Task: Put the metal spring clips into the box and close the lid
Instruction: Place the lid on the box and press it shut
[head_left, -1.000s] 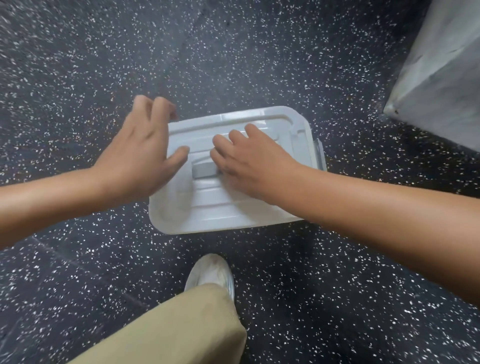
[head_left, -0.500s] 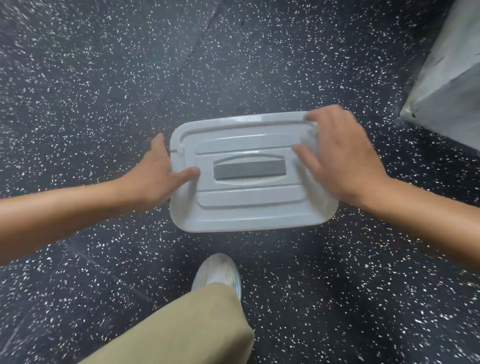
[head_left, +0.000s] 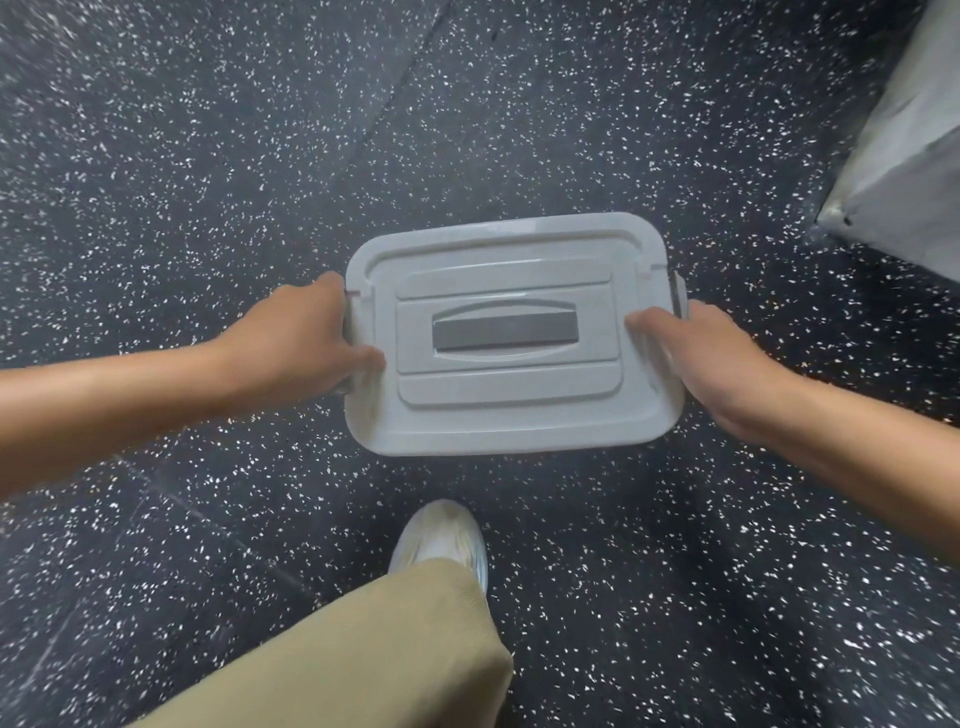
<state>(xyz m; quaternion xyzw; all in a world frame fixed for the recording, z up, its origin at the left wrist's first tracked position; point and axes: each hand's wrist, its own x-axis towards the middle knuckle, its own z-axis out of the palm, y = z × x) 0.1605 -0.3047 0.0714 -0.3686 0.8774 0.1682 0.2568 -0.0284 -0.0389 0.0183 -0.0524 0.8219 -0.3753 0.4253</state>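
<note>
Speckled black floor (head_left: 208, 156) carries the pale grey rectangular plastic box (head_left: 511, 415), long axis left-right. Left hand (head_left: 296, 338) and right hand (head_left: 696, 353) clamp opposite short ends (lid (head_left: 504, 260) seated, clips unseen).

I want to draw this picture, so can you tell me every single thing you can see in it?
lid: one, white, on the box, centre of view
handle: one, grey, flat in the lid's middle
side latch: one, grey, at the lid's right end
floor: black with white specks, all around
block: one, pale grey, top right corner
shoe: one, white, below the box
trouser leg: one, tan, bottom centre
left hand: gripping the lid's left end
right hand: gripping the lid's right end
</note>
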